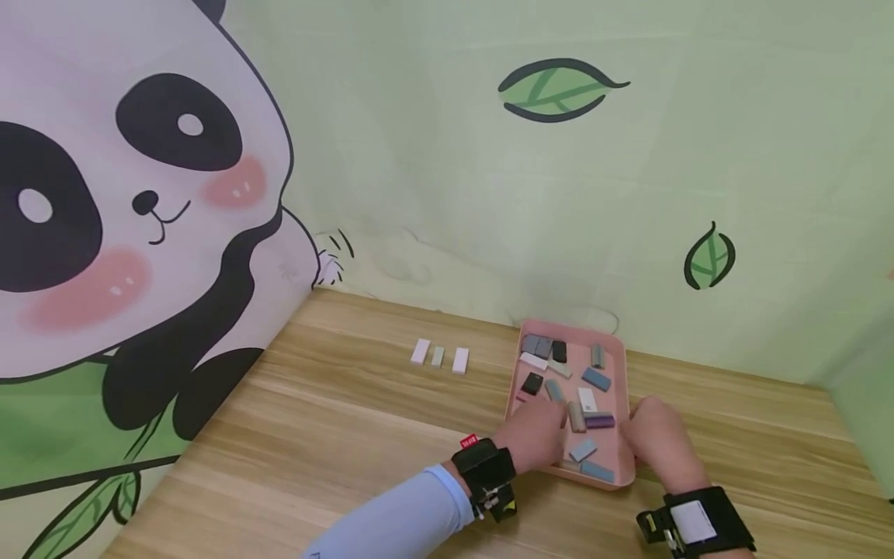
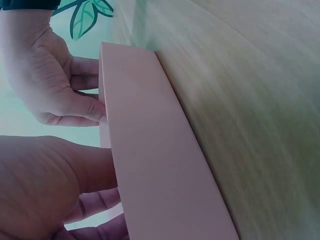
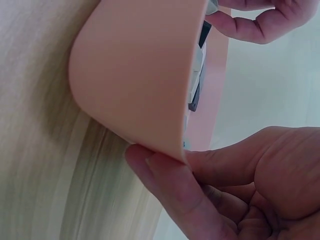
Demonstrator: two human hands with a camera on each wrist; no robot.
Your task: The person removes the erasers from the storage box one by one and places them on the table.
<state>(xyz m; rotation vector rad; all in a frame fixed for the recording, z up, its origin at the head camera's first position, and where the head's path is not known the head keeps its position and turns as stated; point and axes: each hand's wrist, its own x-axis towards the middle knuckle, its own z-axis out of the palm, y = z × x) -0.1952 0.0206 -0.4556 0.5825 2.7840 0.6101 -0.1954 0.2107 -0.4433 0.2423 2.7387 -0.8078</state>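
Note:
A pink tray (image 1: 628, 458) on the wooden table holds several small rectangular blocks in grey, black, white, blue and purple. My left hand (image 1: 534, 435) reaches over the tray's left side, fingers down inside. In the right wrist view its fingertips pinch a small light grey block (image 3: 213, 6), partly cut off by the frame. The left wrist view hides those fingertips behind the tray wall (image 2: 160, 150). At the tray's right side, my right hand (image 1: 660, 439) pinches the rim near a corner, fingers (image 3: 175, 187) against the outer wall.
Left of the tray, a white block (image 1: 421, 351), a small pale green block (image 1: 437, 355) and another white block (image 1: 460, 360) lie in a row on the table (image 1: 335, 388). A light green wall covering with a panda print (image 1: 209, 194) rises behind and at the left.

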